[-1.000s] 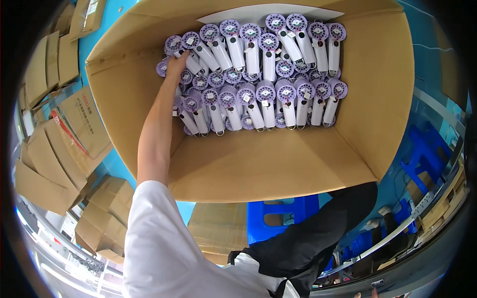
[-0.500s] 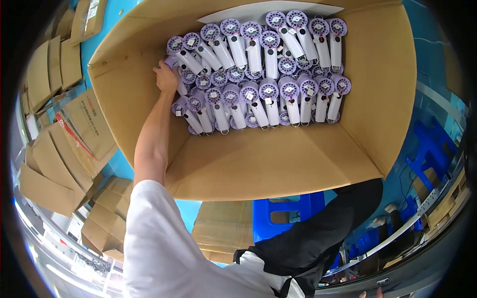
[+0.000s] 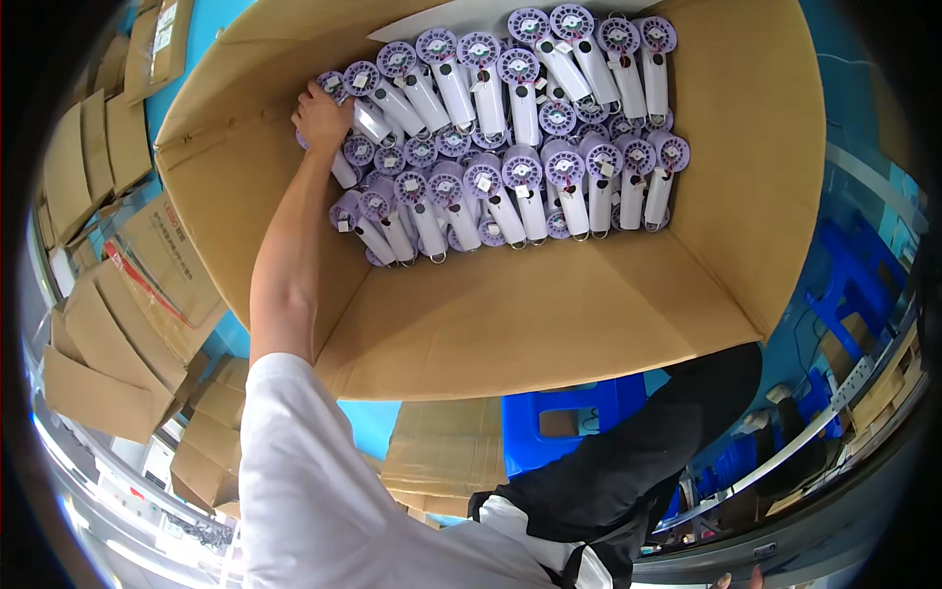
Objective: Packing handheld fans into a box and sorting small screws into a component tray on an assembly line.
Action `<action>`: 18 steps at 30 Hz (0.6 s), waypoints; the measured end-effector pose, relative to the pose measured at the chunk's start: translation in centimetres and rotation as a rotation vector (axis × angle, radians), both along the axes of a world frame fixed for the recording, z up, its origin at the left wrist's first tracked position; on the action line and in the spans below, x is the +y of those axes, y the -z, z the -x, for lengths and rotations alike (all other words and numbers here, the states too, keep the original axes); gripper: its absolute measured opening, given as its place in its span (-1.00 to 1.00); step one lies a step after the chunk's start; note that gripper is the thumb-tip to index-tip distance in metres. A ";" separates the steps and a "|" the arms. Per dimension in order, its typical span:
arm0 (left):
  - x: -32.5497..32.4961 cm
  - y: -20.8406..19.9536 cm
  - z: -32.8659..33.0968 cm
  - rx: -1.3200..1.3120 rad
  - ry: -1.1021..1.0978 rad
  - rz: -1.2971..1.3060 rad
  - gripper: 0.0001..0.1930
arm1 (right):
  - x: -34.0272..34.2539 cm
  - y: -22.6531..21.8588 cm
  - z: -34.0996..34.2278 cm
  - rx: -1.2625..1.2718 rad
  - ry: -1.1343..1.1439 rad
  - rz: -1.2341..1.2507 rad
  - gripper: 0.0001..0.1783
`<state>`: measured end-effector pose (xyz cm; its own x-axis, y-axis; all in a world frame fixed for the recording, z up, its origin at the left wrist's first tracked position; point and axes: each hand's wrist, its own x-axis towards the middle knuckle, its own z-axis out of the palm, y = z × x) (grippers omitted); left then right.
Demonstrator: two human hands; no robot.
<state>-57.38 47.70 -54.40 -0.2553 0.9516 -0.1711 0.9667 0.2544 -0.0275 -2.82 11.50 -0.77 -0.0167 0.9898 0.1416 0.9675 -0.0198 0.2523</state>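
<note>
My left hand reaches into a large open cardboard box, at the left end of its contents. Its fingers curl over the leftmost handheld fan of the far row; the palm side is hidden. Beside my wrist, another fan lies tilted, its purple head partly behind the hand. Several fans with purple round heads and white handles lie in two overlapping rows, with more fan heads showing between them. Most handles in these rows point toward me, some with small tags and metal rings. My right hand is out of the picture.
Cardboard flaps and folded boxes stack up at the left. A blue stool stands under the near side of the box, another blue stool at the right. Fingers show at the bottom edge; whose, I cannot tell.
My left hand has moved farther away along the box's left side, onto the far row's end fan. The fan by my wrist now sits farther left. The view has shifted slightly.
</note>
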 end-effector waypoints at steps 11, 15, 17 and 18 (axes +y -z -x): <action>-0.7 0.7 3.4 -0.431 -0.058 -0.127 -0.24 | -3.3 -0.9 -0.9 0.103 0.129 0.057 -0.43; -0.9 0.5 6.1 -0.524 0.019 0.034 -0.19 | -3.2 -1.6 -0.7 -0.035 0.081 0.184 -0.43; -1.3 -0.4 5.5 -0.642 0.002 0.060 -0.18 | -2.7 -1.8 -0.5 -0.018 0.069 0.199 -0.43; -1.2 -1.0 5.3 -0.612 -0.083 0.081 -0.19 | -2.4 -1.7 -0.3 0.004 0.056 0.212 -0.43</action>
